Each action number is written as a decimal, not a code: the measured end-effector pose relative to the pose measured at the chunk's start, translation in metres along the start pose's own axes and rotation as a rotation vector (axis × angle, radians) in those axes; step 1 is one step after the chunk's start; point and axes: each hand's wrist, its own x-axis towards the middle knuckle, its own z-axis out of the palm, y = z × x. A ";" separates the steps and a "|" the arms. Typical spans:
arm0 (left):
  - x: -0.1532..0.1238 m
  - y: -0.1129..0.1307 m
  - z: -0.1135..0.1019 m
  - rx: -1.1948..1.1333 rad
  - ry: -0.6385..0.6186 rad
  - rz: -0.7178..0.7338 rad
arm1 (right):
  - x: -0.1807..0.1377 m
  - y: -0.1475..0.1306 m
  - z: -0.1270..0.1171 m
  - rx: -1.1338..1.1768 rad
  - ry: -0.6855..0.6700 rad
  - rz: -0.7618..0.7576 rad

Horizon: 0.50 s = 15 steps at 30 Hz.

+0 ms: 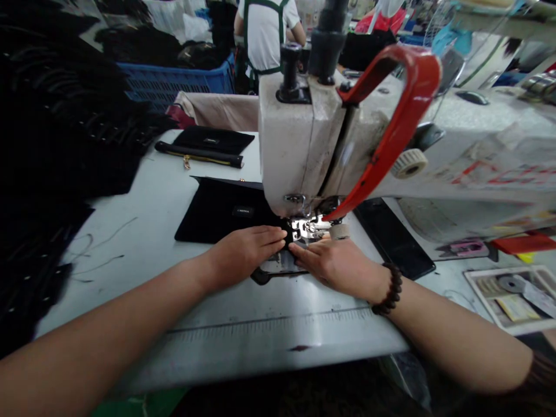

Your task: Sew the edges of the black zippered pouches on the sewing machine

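Note:
A white industrial sewing machine (pixel 299 145) with a red guard (pixel 391 133) stands on a pale table (pixel 243 324). A black fabric piece (pixel 217 211) with a small label lies under its presser foot (pixel 304 227). My left hand (pixel 245 252) lies flat on the fabric just left of the foot, fingers stretched out together. My right hand (pixel 332 260) rests on the fabric right of the foot, fingers extended toward the needle. A dark bead bracelet (pixel 391 289) sits on my right wrist.
A second black zippered pouch (pixel 208 145) lies further back. Piles of black material (pixel 56 127) fill the left side. A blue crate (pixel 174 84) stands behind. A person in a white shirt (pixel 264 32) stands at the back. A tray of small parts (pixel 512 295) is at the right.

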 end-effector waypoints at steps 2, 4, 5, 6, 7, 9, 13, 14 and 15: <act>0.001 -0.003 0.000 0.014 -0.021 0.004 | 0.002 0.000 0.002 -0.015 -0.003 0.019; 0.002 -0.005 0.001 0.026 -0.032 -0.009 | 0.003 0.000 0.005 -0.029 -0.011 0.022; 0.003 -0.007 0.002 0.031 -0.038 -0.014 | 0.003 0.000 0.006 -0.036 -0.005 0.020; 0.003 -0.008 0.002 0.034 -0.048 -0.018 | 0.004 0.000 0.008 -0.044 0.004 0.021; 0.004 -0.009 0.002 0.037 -0.057 -0.019 | 0.004 0.001 0.009 -0.050 0.018 0.024; 0.005 -0.011 0.003 0.045 -0.076 -0.020 | 0.004 0.001 0.012 -0.053 0.041 0.029; 0.007 -0.017 0.005 0.094 -0.082 -0.021 | 0.003 0.001 0.014 -0.044 0.036 0.015; 0.007 -0.018 0.005 0.111 -0.085 -0.019 | 0.003 0.001 0.014 -0.045 0.032 0.017; 0.008 -0.019 0.006 0.127 -0.094 -0.023 | 0.002 0.001 0.014 -0.046 0.032 0.021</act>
